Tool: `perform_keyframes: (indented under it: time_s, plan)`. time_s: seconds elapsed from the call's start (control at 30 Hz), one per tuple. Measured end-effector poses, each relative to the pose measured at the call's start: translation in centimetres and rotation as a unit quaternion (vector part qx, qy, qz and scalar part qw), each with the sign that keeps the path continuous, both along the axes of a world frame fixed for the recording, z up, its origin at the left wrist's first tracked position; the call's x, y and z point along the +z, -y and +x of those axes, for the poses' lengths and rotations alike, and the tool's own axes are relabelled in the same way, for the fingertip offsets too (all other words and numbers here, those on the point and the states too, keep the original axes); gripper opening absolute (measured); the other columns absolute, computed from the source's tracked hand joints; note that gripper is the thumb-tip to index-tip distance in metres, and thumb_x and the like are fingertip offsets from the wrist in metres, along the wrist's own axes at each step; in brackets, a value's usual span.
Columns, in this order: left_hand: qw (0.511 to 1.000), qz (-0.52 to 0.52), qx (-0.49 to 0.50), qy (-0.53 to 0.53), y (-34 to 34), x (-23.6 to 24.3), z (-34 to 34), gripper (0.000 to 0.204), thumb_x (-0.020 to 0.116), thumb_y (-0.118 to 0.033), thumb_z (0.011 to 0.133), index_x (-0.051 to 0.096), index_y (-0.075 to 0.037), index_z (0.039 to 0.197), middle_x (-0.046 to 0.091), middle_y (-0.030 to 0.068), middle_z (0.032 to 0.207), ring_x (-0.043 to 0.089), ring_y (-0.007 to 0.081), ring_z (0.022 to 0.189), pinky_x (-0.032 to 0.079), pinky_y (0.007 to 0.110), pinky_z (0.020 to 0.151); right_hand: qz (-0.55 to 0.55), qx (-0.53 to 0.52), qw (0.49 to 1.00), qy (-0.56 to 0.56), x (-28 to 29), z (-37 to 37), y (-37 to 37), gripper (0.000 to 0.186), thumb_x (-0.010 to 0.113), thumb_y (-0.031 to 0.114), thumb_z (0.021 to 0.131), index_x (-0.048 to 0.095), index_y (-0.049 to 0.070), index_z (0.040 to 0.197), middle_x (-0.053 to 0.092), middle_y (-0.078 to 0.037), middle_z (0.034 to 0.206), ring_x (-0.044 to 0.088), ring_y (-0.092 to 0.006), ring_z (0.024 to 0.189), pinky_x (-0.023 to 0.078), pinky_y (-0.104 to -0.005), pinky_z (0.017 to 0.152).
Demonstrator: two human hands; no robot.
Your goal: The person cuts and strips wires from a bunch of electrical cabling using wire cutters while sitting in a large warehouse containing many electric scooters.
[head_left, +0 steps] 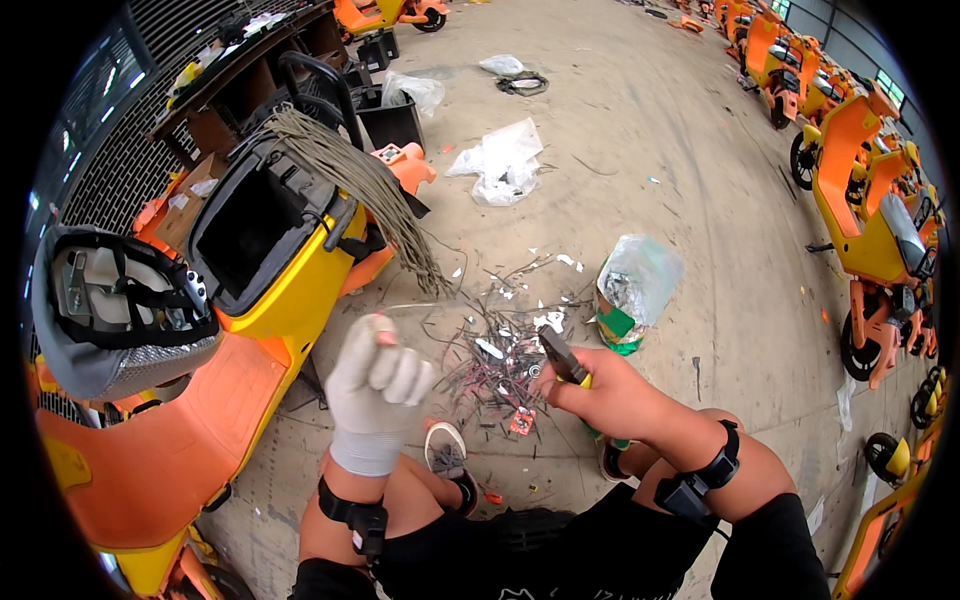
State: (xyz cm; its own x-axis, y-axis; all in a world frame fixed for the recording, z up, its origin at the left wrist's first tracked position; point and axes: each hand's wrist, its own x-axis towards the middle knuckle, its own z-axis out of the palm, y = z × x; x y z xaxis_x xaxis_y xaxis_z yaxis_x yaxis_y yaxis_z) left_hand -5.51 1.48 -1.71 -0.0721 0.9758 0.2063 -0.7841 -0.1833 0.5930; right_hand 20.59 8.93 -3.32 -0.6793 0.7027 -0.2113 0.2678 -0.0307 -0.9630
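Observation:
My left hand [372,385], in a whitish knit glove with worn fingertips, is closed with its fingers curled in. A thin pale streak runs right from its fingertips, too blurred to name. My right hand [625,388] is bare and wrapped round a pair of pliers [562,356] with dark jaws and a bit of yellow on the handle. The jaws point up and left, apart from my left hand. Beneath both hands, a pile of cut wire scraps [490,360] and white bits lies on the concrete floor.
A yellow and orange scooter [200,390] stands at my left, bearing an upturned grey helmet [125,320] and a bundle of long cables [350,180]. Right of the scraps sits an open plastic bag [640,285]. More scooters [850,210] line the right side.

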Motion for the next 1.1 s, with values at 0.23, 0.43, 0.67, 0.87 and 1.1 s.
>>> perform_keyframes:
  time_s: [0.23,0.43,0.67,0.87,1.1]
  plan:
    - [0.991,-0.115,-0.029,-0.063,-0.1,0.4,2.5,0.028,0.036,-0.022,0.108,0.058,-0.007,0.098,0.022,-0.0081,0.054,0.024,0.0084,0.045,0.024,0.027,0.047,-0.072,-0.083,0.993,-0.043,1.3,-0.3,-0.3,0.015,0.064,0.015,0.094,0.065,0.002,0.1,0.064,0.0,0.087,0.055,-0.0081,0.083,0.046,-0.026,0.075]
    - [0.989,-0.126,-0.025,-0.071,-0.3,0.2,3.8,0.026,0.036,-0.02,0.107,0.058,-0.008,0.099,0.025,-0.0067,0.056,0.026,0.0094,0.046,0.026,0.027,0.049,-0.006,-0.153,0.987,-0.044,1.2,-1.0,0.2,0.018,0.065,0.021,0.097,0.064,0.003,0.1,0.061,0.001,0.082,0.053,-0.0061,0.077,0.045,-0.0248,0.07]
    - [0.97,-0.167,0.062,-0.162,-0.6,-0.1,4.8,0.02,0.044,-0.016,0.103,0.053,0.0,0.109,0.039,-0.0014,0.064,0.036,0.0102,0.054,0.032,0.026,0.052,0.011,-0.171,0.981,-0.093,1.8,-0.1,0.2,0.022,0.066,0.023,0.097,0.065,0.003,0.104,0.06,0.003,0.079,0.052,-0.0048,0.072,0.043,-0.024,0.063]
    - [0.929,-0.168,0.026,-0.328,-0.1,-0.5,5.8,0.019,0.046,-0.013,0.102,0.058,0.0,0.109,0.049,0.0001,0.069,0.045,0.0082,0.061,0.04,0.025,0.057,0.029,-0.125,0.986,-0.107,1.4,-1.1,1.8,0.023,0.065,0.025,0.098,0.066,0.005,0.11,0.062,0.002,0.081,0.052,-0.0047,0.067,0.044,-0.0231,0.06]
    - [0.827,-0.112,-0.081,-0.545,0.4,0.3,7.5,0.02,0.054,-0.018,0.099,0.064,-0.001,0.103,0.062,0.0051,0.078,0.059,0.013,0.071,0.049,0.03,0.068,-0.129,-0.11,0.98,-0.101,2.4,-1.2,1.3,0.028,0.061,0.019,0.1,0.061,-0.003,0.117,0.069,-0.008,0.106,0.062,-0.0119,0.095,0.053,-0.0289,0.082]
